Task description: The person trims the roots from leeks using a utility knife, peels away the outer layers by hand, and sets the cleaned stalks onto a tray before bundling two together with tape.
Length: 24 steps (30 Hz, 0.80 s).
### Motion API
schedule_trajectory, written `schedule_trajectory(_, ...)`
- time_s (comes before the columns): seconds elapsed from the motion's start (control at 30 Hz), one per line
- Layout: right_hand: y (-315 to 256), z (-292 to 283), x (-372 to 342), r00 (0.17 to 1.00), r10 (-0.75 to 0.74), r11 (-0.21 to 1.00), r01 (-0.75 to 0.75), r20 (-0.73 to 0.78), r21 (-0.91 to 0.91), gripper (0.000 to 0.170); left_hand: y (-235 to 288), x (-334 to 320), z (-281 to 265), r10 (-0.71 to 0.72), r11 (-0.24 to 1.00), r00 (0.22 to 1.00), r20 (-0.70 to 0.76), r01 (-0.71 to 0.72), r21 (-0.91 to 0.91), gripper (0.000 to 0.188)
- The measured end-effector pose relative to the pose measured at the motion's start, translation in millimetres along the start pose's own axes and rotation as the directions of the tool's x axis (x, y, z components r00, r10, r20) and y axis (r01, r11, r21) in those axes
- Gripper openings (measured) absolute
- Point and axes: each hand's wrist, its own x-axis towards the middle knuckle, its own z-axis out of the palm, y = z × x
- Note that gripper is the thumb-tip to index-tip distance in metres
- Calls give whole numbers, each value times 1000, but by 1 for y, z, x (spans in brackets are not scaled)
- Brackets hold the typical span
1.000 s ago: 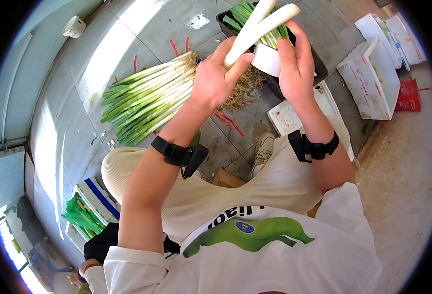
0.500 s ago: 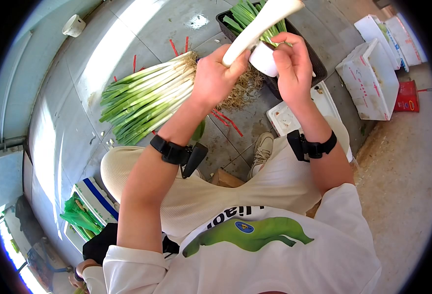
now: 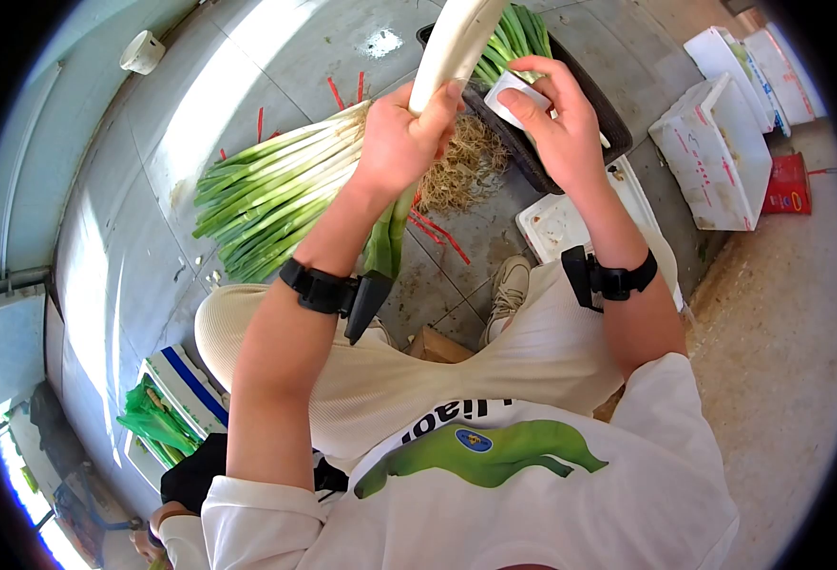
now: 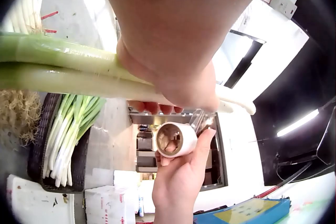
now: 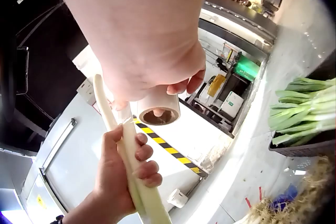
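Observation:
In the head view, the left hand (image 3: 399, 138) grips long white-stemmed leeks (image 3: 452, 52), their green ends hanging below the wrist. The right hand (image 3: 561, 123), to its right, holds a white roll of clear film (image 3: 513, 98) between thumb and fingers. The left wrist view shows two stalks (image 4: 63, 56) side by side in the left hand (image 4: 173, 82), with the roll's hollow core (image 4: 177, 140) facing the camera. A short shiny piece of film (image 5: 123, 113) spans between roll and leeks in the right wrist view; how it is attached is unclear.
A row of leeks (image 3: 285, 180) lies on the tiled floor beside a heap of roots (image 3: 466, 171). A black crate (image 3: 589, 100) holds more leeks behind the right hand. White foam boxes (image 3: 713, 157) stand at the right, and a white lid (image 3: 556, 228) lies beside the crate.
The left hand has moved left and slightly down, away from the right hand, and the leeks stand more upright. The roll has tilted in the right hand, whose fingers have shifted on it.

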Motion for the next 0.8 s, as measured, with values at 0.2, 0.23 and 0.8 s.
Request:
schedule_trajectory(0.2, 13, -9, 8, 994, 73, 997, -71, 84, -24, 48, 4, 1, -3, -64, 997, 984, 168, 69, -26, 45)
schedule_trajectory(0.23, 8, -10, 9, 995, 20, 999, -16, 95, -47, 48, 4, 1, -3, -64, 997, 984, 168, 69, -26, 45)
schedule_trajectory(0.8, -4, -8, 11, 916, -374, 765, 391, 141, -511, 37, 10, -1, -1, -109, 988, 990, 93, 98, 115, 46)
